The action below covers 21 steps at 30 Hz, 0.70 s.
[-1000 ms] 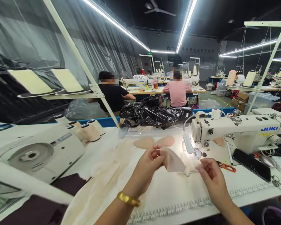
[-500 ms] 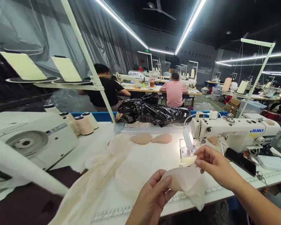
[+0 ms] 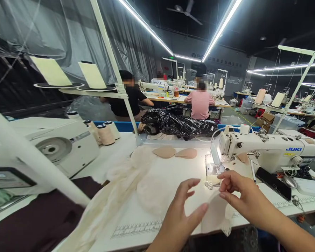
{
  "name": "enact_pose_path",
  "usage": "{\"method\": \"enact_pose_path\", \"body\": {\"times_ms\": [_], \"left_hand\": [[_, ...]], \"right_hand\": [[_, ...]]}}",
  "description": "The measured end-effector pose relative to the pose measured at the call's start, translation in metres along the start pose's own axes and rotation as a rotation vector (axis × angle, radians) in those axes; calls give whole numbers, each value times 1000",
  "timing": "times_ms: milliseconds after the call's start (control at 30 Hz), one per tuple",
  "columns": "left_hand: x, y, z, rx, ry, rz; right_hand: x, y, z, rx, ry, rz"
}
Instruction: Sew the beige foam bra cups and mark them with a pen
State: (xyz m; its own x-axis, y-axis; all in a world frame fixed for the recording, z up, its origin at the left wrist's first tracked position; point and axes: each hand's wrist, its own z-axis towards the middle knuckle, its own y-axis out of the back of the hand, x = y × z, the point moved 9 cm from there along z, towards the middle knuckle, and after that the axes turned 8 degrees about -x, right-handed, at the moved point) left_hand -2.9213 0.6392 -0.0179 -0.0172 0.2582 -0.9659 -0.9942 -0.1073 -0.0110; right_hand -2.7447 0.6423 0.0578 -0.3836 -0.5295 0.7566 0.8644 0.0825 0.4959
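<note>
My right hand (image 3: 243, 196) pinches the upper edge of a pale fabric piece (image 3: 217, 211), which hangs down over the table's front edge. A sheer, lacy end dangles at its lower right. My left hand (image 3: 182, 211) is open beside the piece, thumb and fingers spread apart with nothing between them. Just beyond my hands is the lit needle area of a white sewing machine (image 3: 267, 145). Two beige teardrop-shaped pads (image 3: 165, 152) lie flat farther back on the white table (image 3: 178, 171).
Cream sheer fabric (image 3: 115, 196) spreads across the table's left side. A black plastic bag (image 3: 178, 124) lies along the back. A phone (image 3: 274, 183) sits below the machine arm. Thread cones (image 3: 105, 134) and another machine (image 3: 60, 147) stand at left. Other people work ahead.
My left hand has let go of the fabric piece and its fingers have spread. The piece now hangs from my right hand. The view has shifted slightly left.
</note>
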Motion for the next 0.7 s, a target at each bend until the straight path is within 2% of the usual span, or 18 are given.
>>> {"method": "enact_pose_path", "body": {"times_ms": [67,167,233,300,367,433,500,567,633,700], "left_hand": [[-30,-16,2,197,-164,167],[-60,-42,2,519,-248,204],[-65,-54,3,699,-214,177],[-56,-59,6,802,-123,197],[-46,-53,19,740,-67,269],[-49,-38,39,555,-128,349],[-63,-22,54,377,-310,445],[-77,-11,60,253,-561,586],[-76,-13,58,225,-786,769],[-56,-23,55,281,-920,941]], "right_hand": [[18,-6,-3,111,71,-70],[43,-10,-7,240,183,-119],[54,-4,-6,252,238,-141],[58,6,-2,207,285,-178],[57,14,4,122,356,-227],[55,17,9,22,465,-274],[49,15,12,-88,577,-299],[34,7,14,-168,630,-306],[4,-6,20,-173,556,-313],[-32,-23,27,-101,465,-345]]}}
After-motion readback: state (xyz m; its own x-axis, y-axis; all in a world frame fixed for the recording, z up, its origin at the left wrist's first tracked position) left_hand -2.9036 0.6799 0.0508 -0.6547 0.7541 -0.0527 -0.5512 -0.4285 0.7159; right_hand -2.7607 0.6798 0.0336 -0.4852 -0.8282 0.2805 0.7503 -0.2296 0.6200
